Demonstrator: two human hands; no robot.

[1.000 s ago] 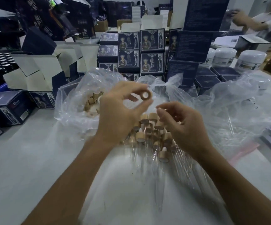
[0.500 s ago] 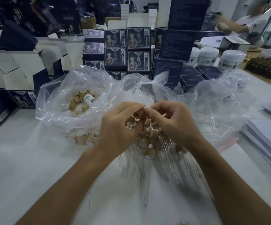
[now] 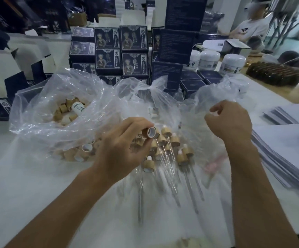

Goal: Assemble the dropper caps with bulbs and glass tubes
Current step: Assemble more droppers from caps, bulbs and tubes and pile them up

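Observation:
My left hand [image 3: 121,151] pinches a tan wooden dropper cap [image 3: 149,132] between thumb and fingers, its white-lined opening turned toward me. Just below and right of it lies a heap of assembled droppers [image 3: 170,149], tan caps with white bulbs and thin glass tubes pointing toward me. My right hand [image 3: 229,122] is raised to the right over a clear bag, fingers curled, with something small and white showing at the fingertips. Loose tan caps [image 3: 80,151] lie left of my left hand under plastic.
A clear plastic bag [image 3: 43,97] at the left holds more tan caps and a small white bottle [image 3: 78,107]. Stacked dark blue boxes [image 3: 120,51] and white jars [image 3: 232,64] stand behind. Grey paper stacks [image 3: 284,145] lie at the right. A seated person [image 3: 252,27] is at far right.
My hands, joined over the pile half a second ago, have parted. The right hand has swung up and right; the left keeps the cap, its opening now facing me.

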